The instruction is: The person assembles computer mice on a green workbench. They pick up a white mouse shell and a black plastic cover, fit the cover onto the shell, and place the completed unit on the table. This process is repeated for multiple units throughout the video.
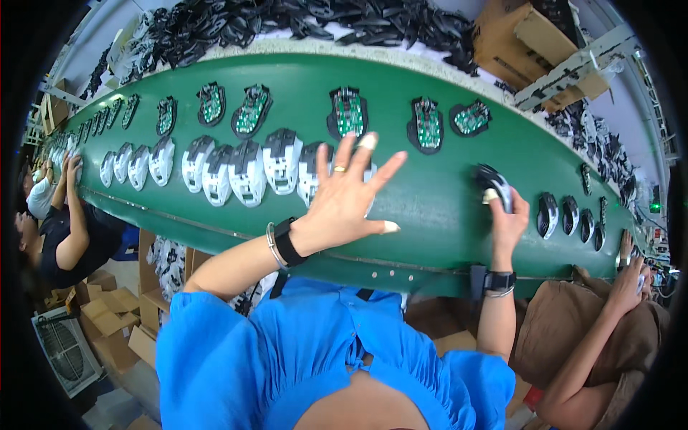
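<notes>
In the head view, the left hand (342,197) is spread wide, nothing seen gripped, and a white-and-black shell (308,179) is partly hidden behind it. A dark mouse (493,179) is held above the green surface (423,229) between thumb and fingers of the right hand (509,221). Circuit boards (351,115) are laid out beyond; the far edge is crowded by black parts (287,20) and a cardboard box (502,41).

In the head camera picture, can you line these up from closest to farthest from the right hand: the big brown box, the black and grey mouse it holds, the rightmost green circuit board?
1. Black and grey mouse: in the right hand.
2. Rightmost green circuit board: ahead, slightly left.
3. Big brown box: beyond the green table's far edge.
</notes>
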{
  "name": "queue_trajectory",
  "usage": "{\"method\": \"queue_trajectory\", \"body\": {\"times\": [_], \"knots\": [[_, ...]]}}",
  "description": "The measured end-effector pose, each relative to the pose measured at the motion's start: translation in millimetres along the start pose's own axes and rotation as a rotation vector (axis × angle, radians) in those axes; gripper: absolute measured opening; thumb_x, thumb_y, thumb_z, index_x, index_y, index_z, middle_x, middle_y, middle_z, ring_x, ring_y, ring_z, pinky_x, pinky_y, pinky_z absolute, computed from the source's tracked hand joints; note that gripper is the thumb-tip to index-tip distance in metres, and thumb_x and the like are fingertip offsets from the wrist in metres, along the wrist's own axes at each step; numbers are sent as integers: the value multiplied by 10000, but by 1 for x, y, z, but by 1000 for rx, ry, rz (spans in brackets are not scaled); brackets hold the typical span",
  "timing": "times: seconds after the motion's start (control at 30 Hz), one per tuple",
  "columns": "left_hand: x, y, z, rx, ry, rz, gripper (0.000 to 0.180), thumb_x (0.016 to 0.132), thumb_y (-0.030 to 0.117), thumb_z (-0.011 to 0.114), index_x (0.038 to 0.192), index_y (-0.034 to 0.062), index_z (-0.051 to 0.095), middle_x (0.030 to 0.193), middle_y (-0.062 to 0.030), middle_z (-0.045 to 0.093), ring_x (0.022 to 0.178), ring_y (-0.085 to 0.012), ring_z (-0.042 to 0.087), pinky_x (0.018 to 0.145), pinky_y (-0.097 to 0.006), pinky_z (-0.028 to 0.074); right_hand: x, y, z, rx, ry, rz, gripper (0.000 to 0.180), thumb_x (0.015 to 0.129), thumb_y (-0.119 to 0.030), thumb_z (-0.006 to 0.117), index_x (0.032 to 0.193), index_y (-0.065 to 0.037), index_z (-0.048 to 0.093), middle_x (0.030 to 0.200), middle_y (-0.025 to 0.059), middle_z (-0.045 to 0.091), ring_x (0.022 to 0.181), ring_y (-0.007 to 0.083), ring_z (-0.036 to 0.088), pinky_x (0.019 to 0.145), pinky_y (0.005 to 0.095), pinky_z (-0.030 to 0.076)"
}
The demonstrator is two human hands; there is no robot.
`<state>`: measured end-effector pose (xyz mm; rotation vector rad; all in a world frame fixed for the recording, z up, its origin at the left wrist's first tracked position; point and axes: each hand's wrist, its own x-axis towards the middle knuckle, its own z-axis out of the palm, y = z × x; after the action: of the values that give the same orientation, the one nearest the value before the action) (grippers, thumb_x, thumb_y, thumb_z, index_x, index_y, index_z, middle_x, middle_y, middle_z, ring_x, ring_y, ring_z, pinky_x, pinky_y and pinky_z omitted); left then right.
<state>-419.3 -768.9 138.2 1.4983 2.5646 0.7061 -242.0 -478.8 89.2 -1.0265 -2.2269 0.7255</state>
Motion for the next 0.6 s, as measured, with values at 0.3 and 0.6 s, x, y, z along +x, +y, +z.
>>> {"method": "queue_trajectory", "body": {"times": [0.3,0.6], "knots": [[-8,-34,23,136,-66,-151,791,684,553,735,1390,324,461,1374,-239,383,1339,-474,275,1010,-732,153,130,-131,81,-20,-430,-607,382,800,-167,701,1167,-82,632,1113,126,629,1016,301,601,887,381,479],[-27,-62,-1,127,-106,-179,791,614,494,779,1346,348,516,1373,-222,413,1338,-445,298,1039,-691,136,237,-173,305,-473,-160,-1044,211,819,-156,615,1016,-144,690,890,77,583,910,234,622,668,390,537]]}}
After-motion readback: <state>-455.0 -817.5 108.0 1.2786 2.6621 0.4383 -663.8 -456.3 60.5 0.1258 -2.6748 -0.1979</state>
